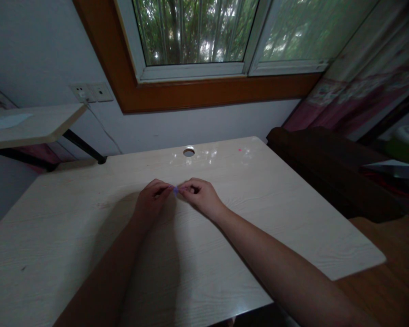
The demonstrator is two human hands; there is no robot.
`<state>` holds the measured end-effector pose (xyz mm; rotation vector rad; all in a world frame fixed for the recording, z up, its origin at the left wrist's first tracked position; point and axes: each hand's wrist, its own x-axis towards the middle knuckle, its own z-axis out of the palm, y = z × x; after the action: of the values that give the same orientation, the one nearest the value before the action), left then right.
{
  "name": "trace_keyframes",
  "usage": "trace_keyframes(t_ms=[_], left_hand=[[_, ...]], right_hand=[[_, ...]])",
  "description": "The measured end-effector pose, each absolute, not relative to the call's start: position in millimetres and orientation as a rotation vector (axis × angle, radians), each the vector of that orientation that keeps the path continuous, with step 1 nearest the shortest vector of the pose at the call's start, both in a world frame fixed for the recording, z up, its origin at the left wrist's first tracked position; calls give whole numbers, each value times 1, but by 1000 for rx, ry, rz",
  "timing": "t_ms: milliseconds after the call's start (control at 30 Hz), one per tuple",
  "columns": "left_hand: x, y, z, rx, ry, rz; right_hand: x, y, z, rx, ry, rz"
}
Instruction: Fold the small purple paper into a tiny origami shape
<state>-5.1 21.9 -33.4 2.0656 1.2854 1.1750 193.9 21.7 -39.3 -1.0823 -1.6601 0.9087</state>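
- Hands, two, bare, met at the middle of the desk: left hand (153, 196) and right hand (200, 194) curled, fingertips brought together over one small object.
- Object: tiny bluish-purple piece (175, 190), pinched between the fingertips of both hands, just above or on the desk surface; contact with the wood cannot be told. Shape and material too small and dim to make out.
- Desk (71, 218): pale wood-grain top, with a round cable hole (188, 152) near the far edge, well beyond the hands. A tiny pink speck (239, 149) lies near that same edge.
- Surroundings: window (194, 32) with an orange-brown frame above; wall sockets (92, 92) to the left with a cord hanging down; side shelf (34, 122) at left; dark chair or couch (327, 168) at right; patterned curtain (364, 86) beyond it.
- Light: poor; the room is dim and the hands cast a shadow over the near desk.
- Risk, judged: the piece is very small and held only at the fingertips, so a slip of either pinch could let it drop and skitter, perhaps toward the cable hole or off the desk edge. In this light it would be hard to find again.
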Motion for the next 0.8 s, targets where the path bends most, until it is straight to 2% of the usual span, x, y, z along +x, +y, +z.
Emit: trace_keyframes(t_ms=[433,800], left_hand=[[-5,22,-34,2014,1258,1161],[-6,20,-32,2105,1199,1271]], right_hand=[[195,21,-38,-1095,-1695,847],[197,18,-33,-1027,-1836,637]])
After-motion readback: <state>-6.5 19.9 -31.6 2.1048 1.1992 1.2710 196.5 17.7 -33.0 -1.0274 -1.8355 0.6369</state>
